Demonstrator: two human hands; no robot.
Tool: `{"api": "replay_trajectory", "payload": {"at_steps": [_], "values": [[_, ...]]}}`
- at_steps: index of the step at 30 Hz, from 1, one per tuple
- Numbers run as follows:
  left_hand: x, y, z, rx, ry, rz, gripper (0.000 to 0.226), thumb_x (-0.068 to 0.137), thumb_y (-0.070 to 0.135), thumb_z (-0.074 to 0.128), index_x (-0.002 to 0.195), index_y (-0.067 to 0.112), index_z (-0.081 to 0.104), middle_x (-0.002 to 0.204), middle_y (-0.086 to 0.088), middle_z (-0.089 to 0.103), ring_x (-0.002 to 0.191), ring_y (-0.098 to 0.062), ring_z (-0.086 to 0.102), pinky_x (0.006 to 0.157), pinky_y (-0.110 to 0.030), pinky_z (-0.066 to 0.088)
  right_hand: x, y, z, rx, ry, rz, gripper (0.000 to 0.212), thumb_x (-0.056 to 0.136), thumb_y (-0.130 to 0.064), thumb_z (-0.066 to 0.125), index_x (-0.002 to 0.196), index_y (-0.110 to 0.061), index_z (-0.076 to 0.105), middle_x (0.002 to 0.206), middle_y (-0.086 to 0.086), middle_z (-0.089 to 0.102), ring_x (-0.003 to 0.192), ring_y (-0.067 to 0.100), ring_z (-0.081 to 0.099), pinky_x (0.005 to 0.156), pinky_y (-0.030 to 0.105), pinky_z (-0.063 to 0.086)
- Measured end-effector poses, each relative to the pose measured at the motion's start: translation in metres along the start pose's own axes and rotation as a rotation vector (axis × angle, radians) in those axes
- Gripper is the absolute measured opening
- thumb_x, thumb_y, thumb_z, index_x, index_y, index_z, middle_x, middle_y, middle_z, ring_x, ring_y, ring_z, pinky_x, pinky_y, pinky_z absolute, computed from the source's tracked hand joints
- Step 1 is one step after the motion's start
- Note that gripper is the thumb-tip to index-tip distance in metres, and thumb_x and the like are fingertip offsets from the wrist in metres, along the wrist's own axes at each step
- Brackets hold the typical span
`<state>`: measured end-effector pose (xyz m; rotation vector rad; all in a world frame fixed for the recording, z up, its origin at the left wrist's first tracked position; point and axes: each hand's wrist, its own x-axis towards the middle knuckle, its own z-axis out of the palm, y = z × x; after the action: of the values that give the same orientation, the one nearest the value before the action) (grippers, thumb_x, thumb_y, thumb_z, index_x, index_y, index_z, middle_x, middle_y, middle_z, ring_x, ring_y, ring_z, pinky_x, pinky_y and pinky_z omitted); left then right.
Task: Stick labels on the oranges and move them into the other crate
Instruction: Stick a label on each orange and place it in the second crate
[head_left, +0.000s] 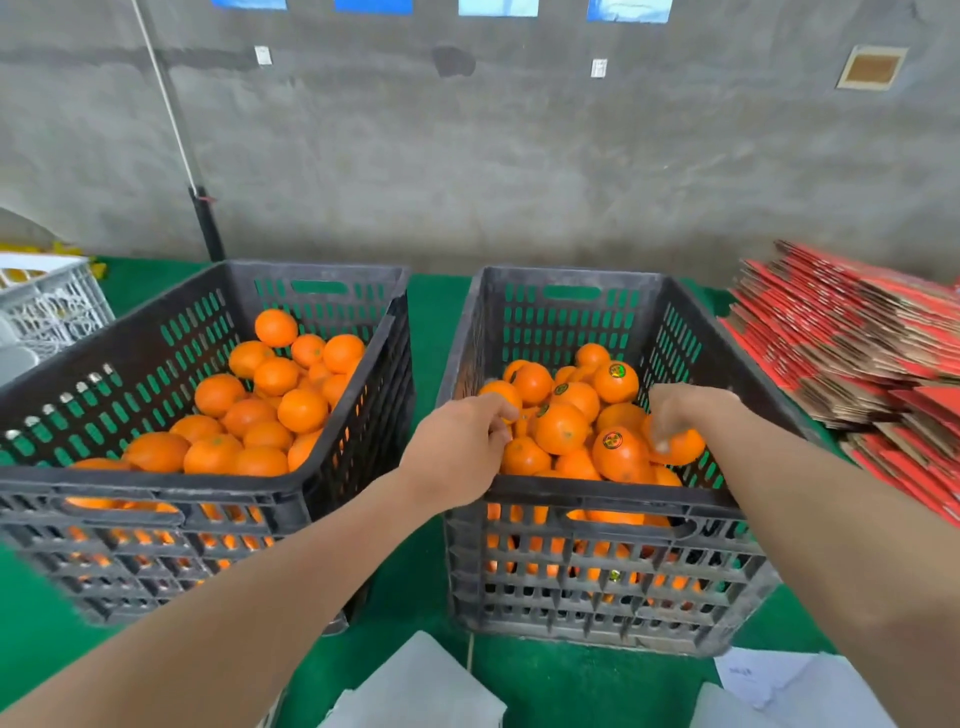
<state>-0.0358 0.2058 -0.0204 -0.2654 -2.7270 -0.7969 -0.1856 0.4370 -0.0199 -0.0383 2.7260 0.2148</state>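
Two black slotted crates stand side by side on a green surface. The left crate (156, 488) holds several oranges (270, 374) with no labels in sight. In the right crate (597, 496) lie several oranges, some with round stickers, such as one labelled orange (618, 452). Both hands are over the right crate. My right hand (680, 410), blurred, grips an orange (685, 449) at the crate's right side. My left hand (457, 447) hovers at the crate's near left corner with its fingers curled down among the fruit; what they hold is hidden.
A stack of flattened red cartons (841, 332) lies to the right of the crates. A white crate (52, 306) stands at the far left, with a black pole (208, 223) behind. White paper sheets (415, 686) lie in front. A concrete wall runs close behind.
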Motion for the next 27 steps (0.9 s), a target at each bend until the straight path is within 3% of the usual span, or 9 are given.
{"api": "replay_trajectory", "payload": {"at_steps": [4, 9, 11, 13, 15, 17, 18, 22, 27], "values": [[0.0, 0.0, -0.001, -0.004, -0.011, -0.005, 0.024, 0.096, 0.016, 0.05, 0.118, 0.017, 0.06, 0.094, 0.005, 0.063, 0.078, -0.011, 0.056, 0.074, -0.028, 0.05, -0.016, -0.01, -0.004, 0.009, 0.138, -0.026, 0.056, 0.079, -0.015, 0.07, 0.128, -0.005, 0.046, 0.124, 0.014, 0.053, 0.112, 0.032, 0.053, 0.088, 0.04, 0.048], [-0.01, 0.0, -0.003, -0.178, 0.145, -0.006, 0.02, 0.094, 0.007, 0.052, 0.109, 0.009, 0.065, 0.094, -0.002, 0.066, 0.08, -0.012, 0.06, 0.074, -0.017, 0.047, -0.106, -0.063, -0.008, 0.78, 1.182, -0.534, 0.011, 0.085, -0.012, 0.059, 0.091, -0.005, 0.065, 0.087, 0.008, 0.067, 0.078, 0.02, 0.062, 0.074, 0.022, 0.044], [-0.023, -0.003, -0.008, -0.359, 0.284, -0.048, 0.019, 0.093, -0.001, 0.052, 0.104, 0.006, 0.066, 0.101, -0.006, 0.065, 0.086, -0.013, 0.059, 0.077, -0.015, 0.046, -0.155, -0.09, 0.022, 0.874, 1.301, -0.847, 0.016, 0.086, -0.012, 0.056, 0.071, -0.008, 0.061, 0.066, 0.001, 0.059, 0.06, 0.009, 0.05, 0.059, 0.016, 0.037], [-0.051, -0.015, -0.009, -0.422, 0.422, -0.057, 0.02, 0.092, -0.005, 0.049, 0.104, 0.003, 0.063, 0.106, -0.008, 0.063, 0.095, -0.015, 0.058, 0.085, -0.02, 0.046, -0.184, -0.116, 0.075, 0.864, 1.046, -0.961, 0.026, 0.088, -0.019, 0.054, 0.064, -0.011, 0.055, 0.059, -0.002, 0.051, 0.056, 0.009, 0.044, 0.054, 0.021, 0.034], [-0.094, -0.035, -0.001, -0.366, 0.472, -0.074, 0.025, 0.091, -0.008, 0.048, 0.104, 0.01, 0.061, 0.103, 0.001, 0.06, 0.096, -0.01, 0.056, 0.085, -0.015, 0.045, -0.189, -0.137, 0.125, 0.758, 0.557, -0.881, 0.022, 0.089, -0.025, 0.055, 0.069, -0.015, 0.055, 0.065, -0.004, 0.052, 0.066, 0.014, 0.05, 0.058, 0.027, 0.037], [-0.14, -0.059, 0.013, -0.349, 0.335, -0.235, 0.029, 0.09, -0.003, 0.054, 0.107, 0.021, 0.058, 0.102, 0.007, 0.061, 0.093, -0.009, 0.058, 0.077, -0.007, 0.042, -0.177, -0.155, 0.167, 0.584, 0.147, -0.735, 0.007, 0.091, -0.027, 0.054, 0.091, -0.022, 0.058, 0.088, -0.003, 0.058, 0.091, 0.022, 0.054, 0.072, 0.028, 0.041], [-0.159, -0.073, 0.02, -0.311, 0.176, -0.37, 0.028, 0.089, 0.007, 0.06, 0.113, 0.022, 0.056, 0.108, 0.005, 0.062, 0.097, -0.012, 0.059, 0.078, -0.008, 0.042, -0.169, -0.163, 0.182, 0.51, 0.034, -0.676, 0.023, 0.092, -0.03, 0.054, 0.113, -0.021, 0.054, 0.109, 0.001, 0.059, 0.108, 0.024, 0.051, 0.085, 0.029, 0.042], [-0.211, -0.119, 0.039, -0.024, -0.6, -0.768, 0.086, 0.072, 0.049, 0.074, 0.142, 0.018, 0.034, 0.133, -0.003, 0.049, 0.118, -0.019, 0.05, 0.095, -0.029, 0.042, -0.15, -0.19, 0.21, 0.443, -0.141, -0.566, 0.077, 0.087, -0.045, 0.058, 0.148, -0.025, 0.016, 0.148, 0.01, 0.034, 0.138, 0.03, 0.026, 0.111, 0.045, 0.028], [-0.217, -0.121, 0.048, -0.076, -0.406, -0.56, 0.042, 0.076, 0.012, 0.069, 0.116, 0.019, 0.061, 0.085, 0.019, 0.055, 0.077, 0.001, 0.053, 0.06, -0.006, 0.036, -0.155, -0.193, 0.209, 0.643, -0.105, -0.524, 0.072, 0.082, -0.031, 0.07, 0.143, -0.027, 0.032, 0.144, 0.003, 0.041, 0.132, 0.024, 0.036, 0.109, 0.036, 0.031]]}}
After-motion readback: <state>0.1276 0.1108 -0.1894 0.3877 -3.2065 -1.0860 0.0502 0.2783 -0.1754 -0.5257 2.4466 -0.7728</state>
